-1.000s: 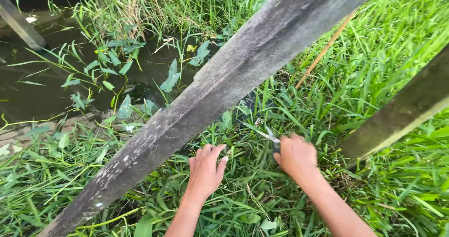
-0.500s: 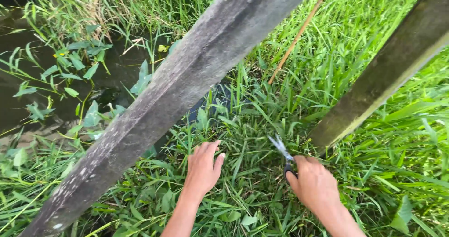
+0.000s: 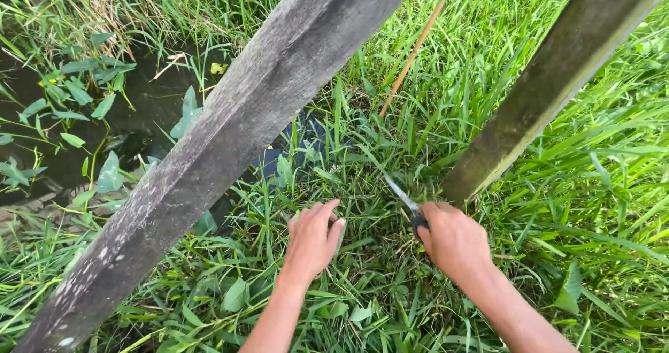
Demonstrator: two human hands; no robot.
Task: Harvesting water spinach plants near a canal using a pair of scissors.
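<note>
My right hand (image 3: 454, 243) grips a pair of scissors (image 3: 406, 202) with dark handles; the metal blades point up and left into the tall green grass (image 3: 376, 172). My left hand (image 3: 312, 240) rests palm down on the grass a little to the left, fingers slightly curled and apart, holding nothing that I can see. Both hands are low among the blades of grass, between two slanting wooden posts.
A thick weathered grey wooden post (image 3: 230, 137) slants across the view from lower left to top centre. A second mossy post (image 3: 550, 74) leans at the right. Dark water (image 3: 146, 109) with broad-leaved plants lies at the left. A thin orange stick (image 3: 417, 46) stands in the grass.
The view shifted left along the bank. My right hand moved up slightly with the scissors, now closer to the base of the right post. My left hand stayed on the grass.
</note>
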